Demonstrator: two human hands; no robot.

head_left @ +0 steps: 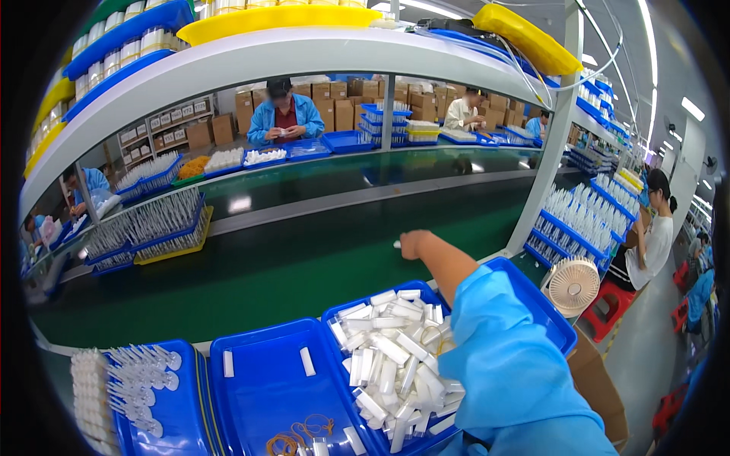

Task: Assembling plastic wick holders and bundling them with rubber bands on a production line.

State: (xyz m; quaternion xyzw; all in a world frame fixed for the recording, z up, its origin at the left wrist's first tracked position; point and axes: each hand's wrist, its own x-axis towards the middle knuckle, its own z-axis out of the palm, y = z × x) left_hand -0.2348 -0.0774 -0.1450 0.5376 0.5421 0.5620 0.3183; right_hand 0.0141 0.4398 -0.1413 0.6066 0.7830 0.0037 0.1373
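My right arm, in a light blue sleeve [509, 349], reaches forward over the green conveyor belt [304, 266]. At its end my right hand [416, 245] is closed, and a small white piece [397, 244] sticks out from its left side; its kind is too small to tell. Below the arm, a blue tray holds a heap of white rectangular pieces in clear sleeves [391, 349], partly hidden by my sleeve. The blue tray [266, 403] to its left carries a few such pieces and some rubber bands [293, 439]. My left hand is out of view.
Clear-stemmed parts [141, 380] lie in a blue tray at the near left. Full trays of upright clear parts [160, 224] stand on the belt's left. A metal post [544, 144], a small fan [572, 285] and a cardboard box [597, 380] are at right. Co-workers [285, 118] sit across.
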